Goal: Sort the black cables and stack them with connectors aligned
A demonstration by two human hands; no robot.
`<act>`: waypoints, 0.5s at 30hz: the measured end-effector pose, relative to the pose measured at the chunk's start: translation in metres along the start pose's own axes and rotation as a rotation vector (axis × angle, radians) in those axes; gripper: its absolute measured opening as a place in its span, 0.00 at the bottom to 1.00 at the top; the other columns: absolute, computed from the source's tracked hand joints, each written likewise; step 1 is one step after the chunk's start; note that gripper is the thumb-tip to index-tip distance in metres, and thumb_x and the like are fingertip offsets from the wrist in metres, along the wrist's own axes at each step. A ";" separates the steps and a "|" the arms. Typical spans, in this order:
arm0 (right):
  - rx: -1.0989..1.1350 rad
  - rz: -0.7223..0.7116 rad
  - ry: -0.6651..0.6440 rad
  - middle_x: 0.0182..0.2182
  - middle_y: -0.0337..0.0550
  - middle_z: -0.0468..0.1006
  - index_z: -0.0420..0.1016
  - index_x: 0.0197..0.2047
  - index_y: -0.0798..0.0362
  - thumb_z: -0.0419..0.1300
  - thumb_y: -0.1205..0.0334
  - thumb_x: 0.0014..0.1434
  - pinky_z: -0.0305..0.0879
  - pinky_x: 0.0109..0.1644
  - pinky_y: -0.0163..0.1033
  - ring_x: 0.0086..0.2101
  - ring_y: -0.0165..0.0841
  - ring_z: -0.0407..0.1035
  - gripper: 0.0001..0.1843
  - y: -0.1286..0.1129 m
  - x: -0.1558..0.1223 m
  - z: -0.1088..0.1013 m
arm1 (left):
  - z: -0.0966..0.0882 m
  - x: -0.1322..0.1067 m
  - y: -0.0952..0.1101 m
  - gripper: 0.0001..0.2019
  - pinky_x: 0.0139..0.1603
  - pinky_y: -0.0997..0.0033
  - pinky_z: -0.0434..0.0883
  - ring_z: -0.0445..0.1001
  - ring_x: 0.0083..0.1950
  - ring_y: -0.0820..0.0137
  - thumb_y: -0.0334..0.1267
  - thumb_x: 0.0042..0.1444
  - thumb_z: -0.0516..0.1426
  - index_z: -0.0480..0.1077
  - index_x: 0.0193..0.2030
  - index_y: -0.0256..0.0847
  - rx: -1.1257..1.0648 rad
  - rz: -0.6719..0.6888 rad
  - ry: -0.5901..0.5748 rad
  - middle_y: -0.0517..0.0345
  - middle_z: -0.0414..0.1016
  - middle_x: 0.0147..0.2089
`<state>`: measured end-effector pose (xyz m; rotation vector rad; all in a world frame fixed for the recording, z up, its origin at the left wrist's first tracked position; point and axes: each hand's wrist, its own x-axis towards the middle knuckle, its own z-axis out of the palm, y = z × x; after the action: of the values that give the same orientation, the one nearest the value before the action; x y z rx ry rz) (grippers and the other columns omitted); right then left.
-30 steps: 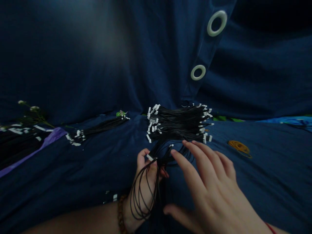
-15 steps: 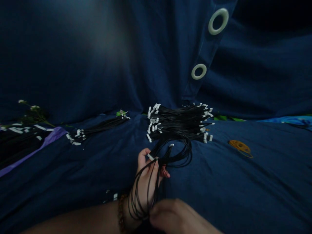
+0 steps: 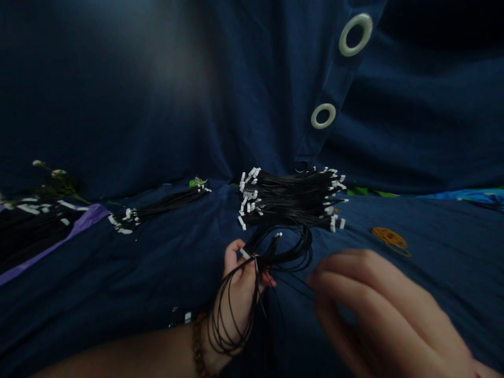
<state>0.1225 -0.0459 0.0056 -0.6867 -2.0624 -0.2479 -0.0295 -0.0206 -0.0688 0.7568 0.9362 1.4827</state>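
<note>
My left hand [image 3: 238,286] is closed round a looped bundle of thin black cables [image 3: 285,257]. Some loops hang back over the wrist, and a white connector [image 3: 244,253] sticks up by the thumb. To the right and nearer the camera, my right hand [image 3: 381,310] has its thumb and fingertips pinched on a thin black cable [image 3: 295,282] that runs back to the bundle; the fingertips are blurred. Just beyond the hands lies a pile of black cables [image 3: 291,191], with white connectors at both ends.
A smaller cable bundle [image 3: 169,203] lies to the left. Further left are more cables beside a purple strip [image 3: 88,219] and white flowers [image 3: 58,172]. Orange rubber bands [image 3: 389,239] lie on the right of the blue cloth [image 3: 441,262]. A blue curtain with rings [image 3: 355,35] hangs behind.
My right hand has moved up and to the right, away from the left wrist, drawing a cable out from the bundle. My left hand has stayed nearly still.
</note>
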 end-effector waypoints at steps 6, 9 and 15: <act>-0.198 0.094 -0.151 0.27 0.40 0.69 0.65 0.36 0.55 0.56 0.63 0.56 0.59 0.28 0.35 0.26 0.30 0.65 0.05 0.018 0.002 0.004 | -0.001 -0.002 0.000 0.24 0.33 0.74 0.68 0.67 0.29 0.77 0.39 0.53 0.55 0.48 0.54 0.49 -0.021 0.023 -0.024 0.61 0.66 0.33; -0.213 0.104 -0.153 0.27 0.39 0.68 0.64 0.36 0.54 0.55 0.65 0.56 0.59 0.28 0.35 0.26 0.29 0.64 0.03 0.019 0.000 0.009 | -0.003 0.000 -0.001 0.24 0.30 0.77 0.67 0.67 0.27 0.77 0.40 0.53 0.54 0.47 0.54 0.49 0.015 0.021 -0.014 0.62 0.65 0.30; -0.238 0.037 -0.074 0.27 0.38 0.67 0.64 0.39 0.56 0.56 0.68 0.55 0.58 0.30 0.34 0.26 0.28 0.64 0.07 0.020 0.000 0.010 | -0.001 -0.002 0.001 0.23 0.30 0.78 0.67 0.67 0.26 0.76 0.39 0.52 0.54 0.48 0.53 0.48 0.030 0.015 -0.033 0.63 0.66 0.28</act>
<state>0.1269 -0.0255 -0.0019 -0.8893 -2.1081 -0.4584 -0.0310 -0.0225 -0.0683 0.8098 0.9318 1.4680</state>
